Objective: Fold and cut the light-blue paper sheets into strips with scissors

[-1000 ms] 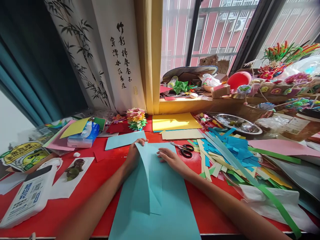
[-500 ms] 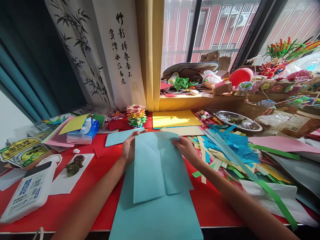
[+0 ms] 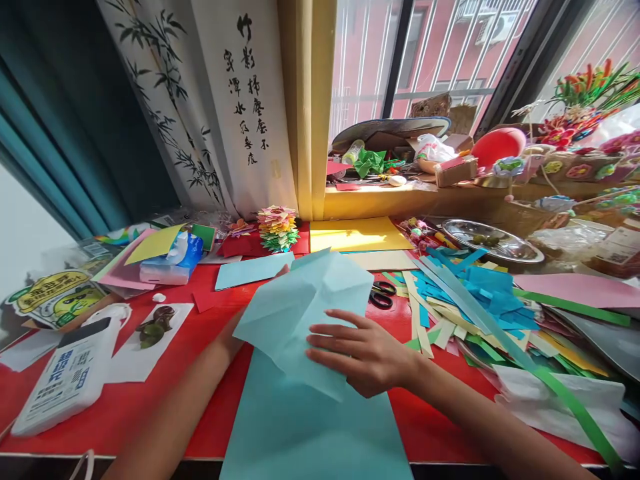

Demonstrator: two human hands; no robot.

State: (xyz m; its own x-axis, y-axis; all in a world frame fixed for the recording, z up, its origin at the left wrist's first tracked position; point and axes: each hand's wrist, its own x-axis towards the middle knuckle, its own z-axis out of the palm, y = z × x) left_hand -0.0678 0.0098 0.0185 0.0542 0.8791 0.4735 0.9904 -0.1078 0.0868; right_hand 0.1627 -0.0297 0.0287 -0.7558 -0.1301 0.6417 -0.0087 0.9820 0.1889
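A creased light blue sheet (image 3: 300, 313) is raised at a tilt over a larger blue sheet (image 3: 310, 433) lying on the red table. My left hand (image 3: 280, 275) is mostly hidden behind the creased sheet; only a fingertip shows at its upper left edge, so its grip cannot be seen. Against the front of the same sheet, my right hand (image 3: 363, 350) is open, fingers spread and pointing left. Black scissors (image 3: 383, 295) lie just right of the creased sheet.
Blue, green and cream paper strips (image 3: 450, 293) heap up on the right beside a metal dish (image 3: 493, 240). Yellow paper (image 3: 357, 235) and a folded-paper stack (image 3: 278, 229) lie at the back. A white pack (image 3: 63, 380) and a tissue pack (image 3: 173, 260) are left.
My right hand has left the sheet's upper right edge and moved down onto its front, fingers spread. The sheet has tilted and bent, and the scissors now show.
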